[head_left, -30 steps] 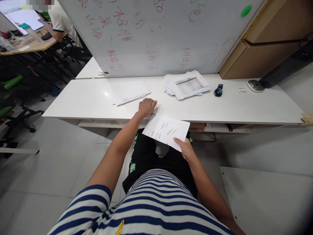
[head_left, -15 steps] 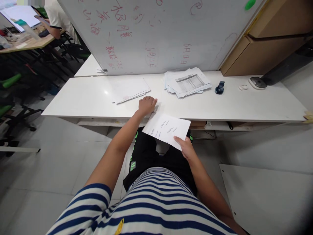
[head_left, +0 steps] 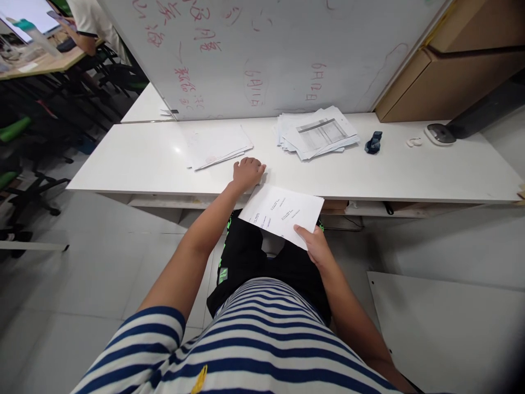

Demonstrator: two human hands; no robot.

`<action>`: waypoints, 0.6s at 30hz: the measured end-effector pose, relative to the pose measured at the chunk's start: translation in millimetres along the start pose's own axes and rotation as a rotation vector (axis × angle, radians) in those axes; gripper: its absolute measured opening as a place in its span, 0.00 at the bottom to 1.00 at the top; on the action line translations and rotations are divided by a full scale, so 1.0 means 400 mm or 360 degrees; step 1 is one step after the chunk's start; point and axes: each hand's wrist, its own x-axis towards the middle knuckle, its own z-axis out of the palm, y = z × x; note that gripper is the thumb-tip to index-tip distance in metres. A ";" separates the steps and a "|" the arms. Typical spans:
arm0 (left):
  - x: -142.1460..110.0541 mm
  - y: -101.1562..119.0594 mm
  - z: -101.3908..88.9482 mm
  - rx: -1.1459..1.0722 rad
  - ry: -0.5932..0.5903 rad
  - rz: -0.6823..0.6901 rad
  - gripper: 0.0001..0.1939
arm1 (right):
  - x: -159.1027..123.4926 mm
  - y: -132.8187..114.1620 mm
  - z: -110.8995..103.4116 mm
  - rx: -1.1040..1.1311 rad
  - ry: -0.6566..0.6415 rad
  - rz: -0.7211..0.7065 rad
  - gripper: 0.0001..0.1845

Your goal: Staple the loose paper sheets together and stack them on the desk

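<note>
A white sheet of paper [head_left: 283, 210] with short lines of printed text and some blue marks is held over my lap, tilted, its far edge at the front edge of the desk. My right hand [head_left: 315, 241] grips its near right corner, thumb on top and fingers underneath. On the desk, my left hand [head_left: 248, 172] lies palm down with its thumb apart from the fingers. It is close to the sheet's far left corner; whether they touch I cannot tell. Just beyond that hand is a small stack of white papers [head_left: 219, 145].
A larger stack of papers [head_left: 324, 131] lies farther right on the white desk [head_left: 135, 158]. Right of it are a dark blue object [head_left: 373, 142], a small white item [head_left: 414, 142] and cardboard boxes [head_left: 443, 82]. A whiteboard [head_left: 283, 49] stands behind. A person [head_left: 96, 24] sits at another table.
The view has shifted slightly, with the desk items a little higher in the picture. Both hands and the sheet keep nearly the same pose.
</note>
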 end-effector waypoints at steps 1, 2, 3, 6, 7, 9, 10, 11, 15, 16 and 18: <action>-0.001 0.001 0.003 0.0002 0.0011 -0.0002 0.21 | 0.000 0.000 -0.001 -0.0022 0.0008 0.0000 0.25; -0.002 0.003 0.006 0.0005 0.0022 -0.0009 0.21 | 0.000 0.001 -0.002 -0.0042 0.0018 0.0003 0.25; -0.002 0.004 0.008 0.0010 0.0032 -0.0018 0.20 | 0.000 0.002 -0.002 -0.0056 0.0026 0.0007 0.24; -0.002 0.008 0.013 0.0023 0.0033 -0.0038 0.20 | 0.000 0.003 0.002 -0.0077 0.0049 0.0022 0.24; -0.001 0.009 0.014 0.0026 0.0024 -0.0044 0.20 | 0.000 0.002 0.004 -0.0082 0.0056 0.0030 0.24; 0.002 0.009 0.013 0.0019 -0.0001 -0.0058 0.20 | -0.002 -0.002 0.008 -0.0100 0.0064 0.0043 0.24; 0.003 0.009 0.012 0.0012 -0.0010 -0.0070 0.20 | -0.002 -0.004 0.009 -0.0109 0.0066 0.0043 0.24; 0.004 0.008 0.010 0.0001 -0.0013 -0.0083 0.19 | -0.003 -0.005 0.008 -0.0118 0.0065 0.0037 0.23; 0.005 0.002 -0.001 -0.0070 -0.0012 -0.0131 0.19 | -0.005 -0.008 0.002 -0.0156 0.0042 -0.0017 0.24; 0.005 0.000 -0.004 -0.0087 -0.0018 -0.0134 0.20 | -0.005 -0.008 0.000 -0.0172 0.0045 -0.0020 0.24; 0.004 -0.004 -0.011 -0.0113 -0.0038 -0.0134 0.21 | -0.006 -0.009 -0.006 -0.0197 0.0066 -0.0028 0.24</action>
